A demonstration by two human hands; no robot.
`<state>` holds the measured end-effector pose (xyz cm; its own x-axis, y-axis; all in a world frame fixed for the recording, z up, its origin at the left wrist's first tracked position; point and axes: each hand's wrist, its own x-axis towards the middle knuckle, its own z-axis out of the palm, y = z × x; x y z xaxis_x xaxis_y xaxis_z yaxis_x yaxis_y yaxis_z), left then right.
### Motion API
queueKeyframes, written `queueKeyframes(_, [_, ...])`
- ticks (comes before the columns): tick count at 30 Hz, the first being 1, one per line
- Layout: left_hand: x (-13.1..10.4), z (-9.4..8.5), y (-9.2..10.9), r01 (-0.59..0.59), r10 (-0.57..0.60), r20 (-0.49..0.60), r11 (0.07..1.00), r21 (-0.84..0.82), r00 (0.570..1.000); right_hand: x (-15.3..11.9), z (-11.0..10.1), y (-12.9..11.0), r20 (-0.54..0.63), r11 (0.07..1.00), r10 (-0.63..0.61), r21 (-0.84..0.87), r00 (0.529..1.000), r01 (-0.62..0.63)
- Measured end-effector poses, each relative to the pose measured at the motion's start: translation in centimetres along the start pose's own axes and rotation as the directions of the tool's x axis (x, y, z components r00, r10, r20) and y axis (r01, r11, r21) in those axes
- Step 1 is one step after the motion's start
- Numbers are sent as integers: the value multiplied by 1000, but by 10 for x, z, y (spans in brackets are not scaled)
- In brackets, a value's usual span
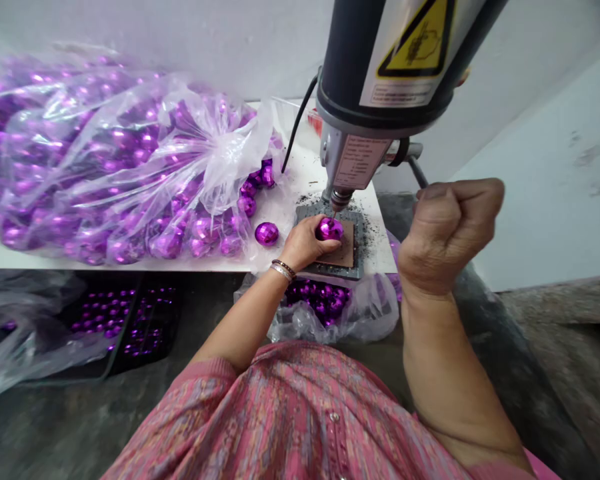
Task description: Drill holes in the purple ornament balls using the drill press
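My left hand [307,241] grips a shiny purple faceted ball [330,229] between thumb and fingers, holding it over a brown board [344,245] on the drill press base [357,230]. Directly above the ball is the drill chuck [341,198], its thin bit reaching down to the ball's top; whether it has entered cannot be made out. My right hand [447,233] is wrapped in a fist round the feed lever [418,172] at the right side of the drill press [380,87]. Another purple ball [267,233] lies on the table just left of my left hand.
A large clear plastic bag [130,153] full of purple balls covers the left of the white table [220,265]. Dark shavings [373,233] surround the base. Below the front edge sits an open plastic bag [375,313] of balls. A dark crate [125,327] stands lower left.
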<state>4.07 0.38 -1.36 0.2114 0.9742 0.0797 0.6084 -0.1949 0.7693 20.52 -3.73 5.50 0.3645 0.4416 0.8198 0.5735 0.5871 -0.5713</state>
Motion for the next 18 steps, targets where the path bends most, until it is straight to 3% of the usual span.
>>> queueKeyframes(13, [-1, 2, -2, 3, -3, -3, 1000, 8, 1000, -23, 9, 20, -57, 997, 38, 64, 998, -34])
queueKeyframes(18, [-2, 3, -1, 22, -22, -9, 1000, 8, 1000, 9, 7, -5, -105, 996, 75, 49, 992, -70])
